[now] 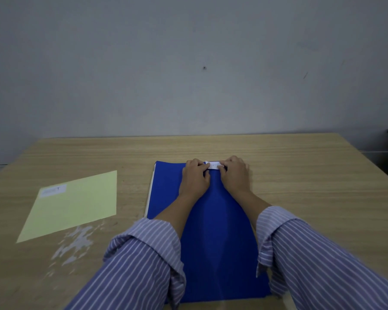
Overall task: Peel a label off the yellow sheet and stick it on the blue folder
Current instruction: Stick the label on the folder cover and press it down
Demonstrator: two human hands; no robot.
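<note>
Pressing a white label [213,165] onto the blue folder's [213,231] far edge at frame centre, the left hand [195,176] and right hand [234,173] pinch its ends with curled fingers, leaving smoothing, while the yellow sheet [76,204] lies left.

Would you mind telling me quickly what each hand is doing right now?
Left hand: fingers pressing the left end of the white label at the far edge of the blue folder.
Right hand: fingers pressing the label's right end.
</note>
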